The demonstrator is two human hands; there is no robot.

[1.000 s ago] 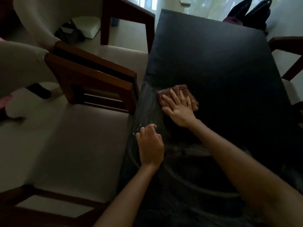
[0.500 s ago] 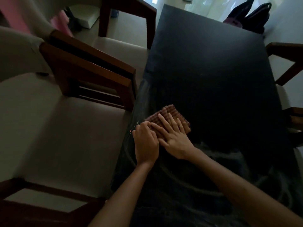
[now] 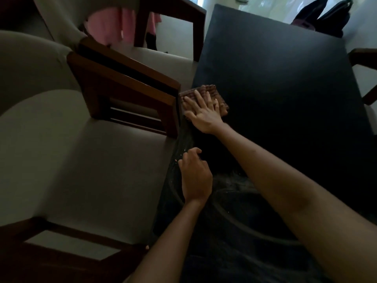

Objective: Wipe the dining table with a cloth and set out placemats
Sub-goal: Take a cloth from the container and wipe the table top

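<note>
There was one dark table [image 3: 275, 82] and one brown cloth [image 3: 212, 93] on it. The cloth lay folded at the table's left edge, about halfway along, right beside the wooden arm of a chair [image 3: 122, 84]. No placemats were on the table.

Two hands were over the table. The right hand [image 3: 204, 115] lay flat on the cloth, pressing it down. Its fingers [image 3: 199, 98] were straight and a little apart, pointing to the far end. The left hand [image 3: 194, 178] was nearer, close to the same left edge and well apart from the cloth. Its fingers were curled loosely and held nothing. I could not tell if it touched the table.

Small light crumbs [image 3: 184, 149] sat along the left edge between the two hands. The near part of the table showed pale wipe marks in curved lines [image 3: 234, 223].

Two chairs with light seats stood on the left, the near one [image 3: 85, 170] pushed up against the table edge. Part of one more chair arm [image 3: 363, 56] showed on the right side. One dark bag [image 3: 330, 15] sat past the far right corner. Something pink [image 3: 110, 25] hung behind the far left chair.

The far half and right side of the table had wide, bare room.
</note>
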